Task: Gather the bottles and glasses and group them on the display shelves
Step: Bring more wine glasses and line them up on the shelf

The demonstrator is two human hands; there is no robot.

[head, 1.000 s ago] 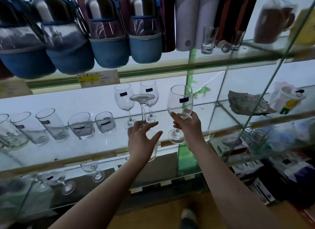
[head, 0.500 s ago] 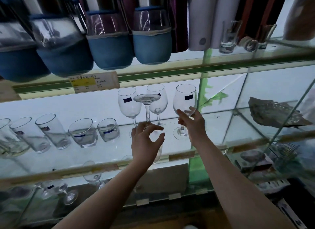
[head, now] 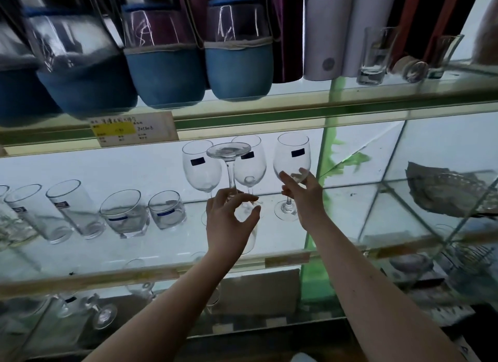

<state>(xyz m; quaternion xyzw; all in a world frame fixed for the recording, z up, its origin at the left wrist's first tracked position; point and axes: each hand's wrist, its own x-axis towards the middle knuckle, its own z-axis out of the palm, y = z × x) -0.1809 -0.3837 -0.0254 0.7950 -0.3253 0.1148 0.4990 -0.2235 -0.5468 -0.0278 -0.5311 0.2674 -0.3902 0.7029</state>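
On the middle glass shelf (head: 269, 259) stand two upright wine glasses (head: 200, 170) with dark labels. My left hand (head: 229, 224) grips an upside-down wine glass (head: 229, 157) by its stem and bowl, the foot pointing up in front of those two. My right hand (head: 303, 197) holds the bowl of another labelled wine glass (head: 292, 159); its foot stands on the shelf to the right of the group. Tumblers (head: 124, 213) stand in a row on the left of the same shelf.
The top shelf carries blue-sleeved bottles (head: 167, 57), white flasks (head: 328, 30) and small shot glasses (head: 374, 57). A price tag (head: 133, 128) hangs on its edge. A grey dish (head: 447, 192) lies to the right. More wine glasses (head: 102, 313) lie on the lower shelf.
The right-hand wine glass moved back and now stands on the shelf beside the others. My left hand with the upside-down glass rose and moved deeper toward the group.
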